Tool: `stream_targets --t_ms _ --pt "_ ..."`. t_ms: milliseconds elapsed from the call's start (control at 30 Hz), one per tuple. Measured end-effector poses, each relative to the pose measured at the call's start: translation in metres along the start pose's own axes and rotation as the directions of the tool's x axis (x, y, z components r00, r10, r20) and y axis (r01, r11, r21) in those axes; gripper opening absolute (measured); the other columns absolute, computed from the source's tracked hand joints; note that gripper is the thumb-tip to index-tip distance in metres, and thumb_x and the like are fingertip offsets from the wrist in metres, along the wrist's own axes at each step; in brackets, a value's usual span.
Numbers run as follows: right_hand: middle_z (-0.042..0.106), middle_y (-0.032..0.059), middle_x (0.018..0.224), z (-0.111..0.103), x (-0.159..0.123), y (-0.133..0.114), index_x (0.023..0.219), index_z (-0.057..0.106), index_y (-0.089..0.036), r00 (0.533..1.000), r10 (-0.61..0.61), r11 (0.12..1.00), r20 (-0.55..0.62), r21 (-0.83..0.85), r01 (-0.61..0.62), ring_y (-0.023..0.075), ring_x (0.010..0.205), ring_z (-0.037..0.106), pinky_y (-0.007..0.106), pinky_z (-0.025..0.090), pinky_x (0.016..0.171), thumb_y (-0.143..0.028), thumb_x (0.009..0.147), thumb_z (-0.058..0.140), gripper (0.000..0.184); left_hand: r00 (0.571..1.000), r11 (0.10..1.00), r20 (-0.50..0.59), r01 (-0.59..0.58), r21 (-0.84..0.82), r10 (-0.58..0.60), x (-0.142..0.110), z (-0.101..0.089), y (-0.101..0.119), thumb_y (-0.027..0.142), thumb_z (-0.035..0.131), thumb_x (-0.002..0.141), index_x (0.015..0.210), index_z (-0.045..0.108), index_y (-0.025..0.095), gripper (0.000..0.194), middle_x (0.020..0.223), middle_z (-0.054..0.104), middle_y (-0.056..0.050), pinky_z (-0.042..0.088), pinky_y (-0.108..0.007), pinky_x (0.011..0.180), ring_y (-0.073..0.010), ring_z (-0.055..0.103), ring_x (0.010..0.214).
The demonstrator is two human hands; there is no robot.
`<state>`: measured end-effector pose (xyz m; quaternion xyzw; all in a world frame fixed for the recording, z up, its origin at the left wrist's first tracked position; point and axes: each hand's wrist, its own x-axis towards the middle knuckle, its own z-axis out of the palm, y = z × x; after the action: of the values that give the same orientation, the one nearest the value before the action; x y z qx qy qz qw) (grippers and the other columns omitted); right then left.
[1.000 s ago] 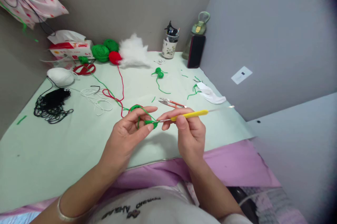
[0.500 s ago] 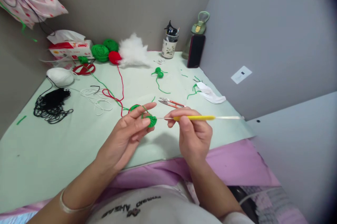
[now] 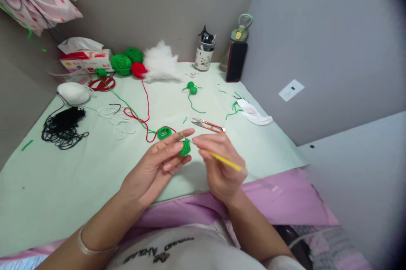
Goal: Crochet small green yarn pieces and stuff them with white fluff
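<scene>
A small green crochet piece (image 3: 185, 148) is pinched between the thumb and fingers of my left hand (image 3: 158, 162), whose index finger stretches out past it. Green yarn runs over that finger to the piece. My right hand (image 3: 222, 168) grips a crochet hook (image 3: 226, 161) by its yellow handle, tilted down to the right. The hook's metal tip meets the top edge of the green piece; my fingers partly cover the shaft. Just behind my left fingers lies a green crocheted ring (image 3: 164, 133), with red yarn (image 3: 148, 126) beside it.
Thread snips (image 3: 209, 125) lie beyond my right hand. Farther back are a small green crocheted piece (image 3: 192, 88), white stuffing (image 3: 161, 62), green yarn balls (image 3: 121, 64) and red scissors (image 3: 102, 84). Black yarn (image 3: 65, 126) is at left. A phone (image 3: 236, 61) leans on a bottle (image 3: 241, 32).
My right hand has moved left and turned, so the hook now slants instead of lying level. The green piece has turned in my left hand, and the green ring behind shows more.
</scene>
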<state>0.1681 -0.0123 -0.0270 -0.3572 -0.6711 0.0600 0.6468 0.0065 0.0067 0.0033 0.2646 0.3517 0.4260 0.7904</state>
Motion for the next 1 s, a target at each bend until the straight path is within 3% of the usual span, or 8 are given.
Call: stream_targets --t_ms 133,233,333,467,567,767,867,1000 --pt "0.079 0.0027 0.093 -0.001 0.007 0.000 0.105 0.082 -0.030 0.934 0.356 0.867 0.016 0.369 -0.336 0.0168 0.077 0.070 0.033 0.059 0.067 -0.026 0.104 0.064 0.018 0.996 0.995 -0.028 -0.085 0.060 0.087 -0.002 0.000 0.001 0.025 0.093 0.075 0.105 0.088 0.025 0.031 0.076 0.061 0.004 0.057 -0.023 0.083 -0.0036 0.040 0.057" --pt "0.080 0.0027 0.095 0.000 0.008 -0.001 0.104 0.083 -0.030 0.910 0.400 0.821 0.110 0.397 -0.409 0.0174 0.085 0.072 0.032 0.060 0.073 -0.030 0.102 0.068 0.015 0.982 0.957 -0.004 -0.183 0.224 0.189 -0.004 0.001 -0.003 0.028 0.091 0.079 0.108 0.087 0.031 0.030 0.086 0.068 0.001 0.048 -0.018 0.069 -0.0089 0.053 0.072" --pt "0.081 0.0019 0.096 0.000 0.006 0.000 0.103 0.083 -0.029 0.873 0.470 0.765 0.130 0.433 -0.477 0.0145 0.080 0.071 0.031 0.059 0.075 -0.031 0.103 0.068 0.015 0.966 0.911 0.020 -0.248 0.328 0.256 -0.005 -0.002 -0.007 0.031 0.086 0.085 0.110 0.087 0.034 0.025 0.088 0.067 0.001 0.042 -0.021 0.063 -0.0106 0.049 0.071" --pt "0.080 0.0013 0.090 -0.002 0.008 0.003 0.098 0.078 -0.026 0.803 0.564 0.617 0.194 0.547 -0.566 0.0125 0.071 0.069 0.029 0.057 0.071 -0.038 0.105 0.064 0.020 0.963 0.900 0.004 -0.253 0.355 0.270 -0.006 -0.005 -0.007 0.031 0.085 0.086 0.108 0.086 0.033 0.023 0.092 0.066 -0.001 0.043 -0.025 0.071 -0.0139 0.052 0.079" --pt "0.080 0.0025 0.084 -0.003 0.012 0.003 0.094 0.073 -0.022 0.798 0.568 0.616 0.202 0.539 -0.575 0.0133 0.065 0.068 0.029 0.058 0.065 -0.042 0.104 0.063 0.024 0.960 0.902 -0.008 -0.261 0.345 0.281 -0.006 -0.004 -0.005 0.029 0.085 0.084 0.106 0.087 0.032 0.022 0.096 0.068 -0.002 0.045 -0.027 0.080 -0.0165 0.056 0.088" --pt "0.080 0.0034 0.094 -0.005 0.008 -0.005 0.103 0.073 -0.023 0.901 0.412 0.836 0.135 0.336 -0.433 0.0140 0.071 0.073 0.031 0.063 0.070 -0.027 0.109 0.054 0.020 0.916 0.839 -0.036 -0.350 0.418 0.400 -0.007 -0.002 -0.008 0.024 0.086 0.082 0.101 0.088 0.030 0.020 0.096 0.071 -0.002 0.044 -0.028 0.077 -0.0167 0.053 0.081" --pt "0.080 0.0053 0.103 -0.005 0.002 -0.008 0.117 0.072 -0.025 0.981 0.143 0.986 0.134 0.071 -0.153 0.0175 0.085 0.077 0.033 0.064 0.075 -0.017 0.107 0.053 0.023 0.879 0.802 -0.066 -0.398 0.446 0.473 -0.007 0.000 -0.011 0.020 0.088 0.080 0.101 0.087 0.030 0.023 0.094 0.071 -0.001 0.046 -0.026 0.077 -0.0148 0.052 0.078" --pt "0.080 0.0086 0.109 -0.002 -0.004 -0.005 0.124 0.074 -0.026 0.969 -0.166 0.949 0.182 -0.237 0.207 0.0217 0.097 0.077 0.035 0.064 0.080 -0.009 0.099 0.065 0.031 0.972 0.959 -0.068 -0.209 0.189 0.225 -0.006 0.003 -0.009 0.028 0.091 0.079 0.117 0.084 0.029 0.039 0.074 0.060 0.005 0.047 -0.021 0.068 -0.0073 0.040 0.058"
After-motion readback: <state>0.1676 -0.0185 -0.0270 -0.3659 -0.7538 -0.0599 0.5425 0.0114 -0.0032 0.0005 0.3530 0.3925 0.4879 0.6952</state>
